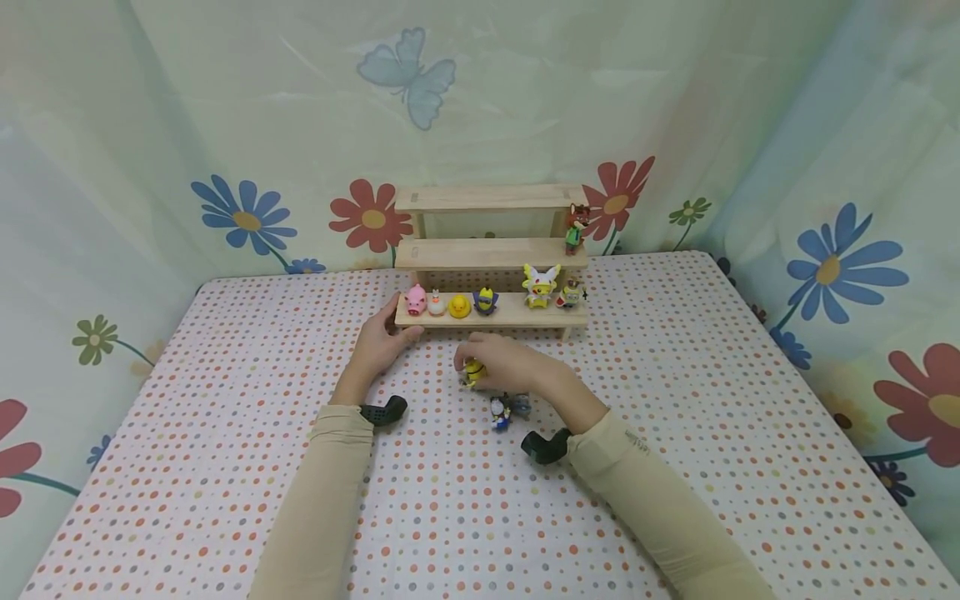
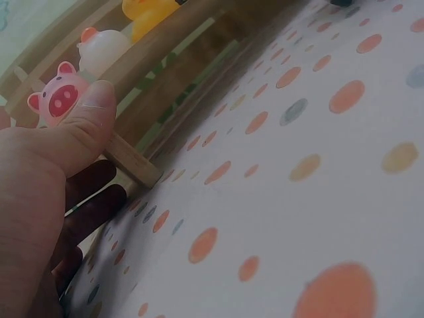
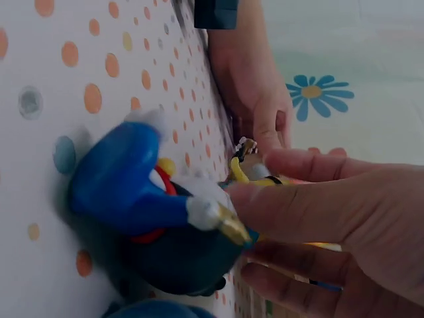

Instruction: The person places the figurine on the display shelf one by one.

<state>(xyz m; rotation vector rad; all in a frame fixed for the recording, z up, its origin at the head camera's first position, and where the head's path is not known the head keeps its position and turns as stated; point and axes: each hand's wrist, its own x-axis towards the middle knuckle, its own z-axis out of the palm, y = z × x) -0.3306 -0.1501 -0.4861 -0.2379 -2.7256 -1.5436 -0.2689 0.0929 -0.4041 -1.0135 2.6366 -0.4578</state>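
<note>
My left hand [image 1: 378,346] grips the left end of a wooden three-step display shelf [image 1: 510,312]; in the left wrist view its thumb lies over the front edge beside a pink pig figure [image 2: 61,98]. In front of the shelf, my right hand [image 1: 510,362] pinches a small yellow figurine [image 1: 473,372], mostly hidden by the fingers. Close below that hand, a blue-and-white figurine [image 1: 500,414] is on the table, with a greyish-blue figurine [image 1: 520,405] beside it. The right wrist view shows the blue figurine [image 3: 126,175] large, near the thumb.
Along the lowest step stand a white bird figure [image 1: 436,304], a yellow duck [image 1: 460,307], a dark-caped yellow figure [image 1: 486,301], a white-eared yellow figure [image 1: 540,286] and a crowned figure [image 1: 571,294]. A fox figure [image 1: 576,229] occupies the middle step's right end. Dotted cloth [image 1: 450,500] covers the table.
</note>
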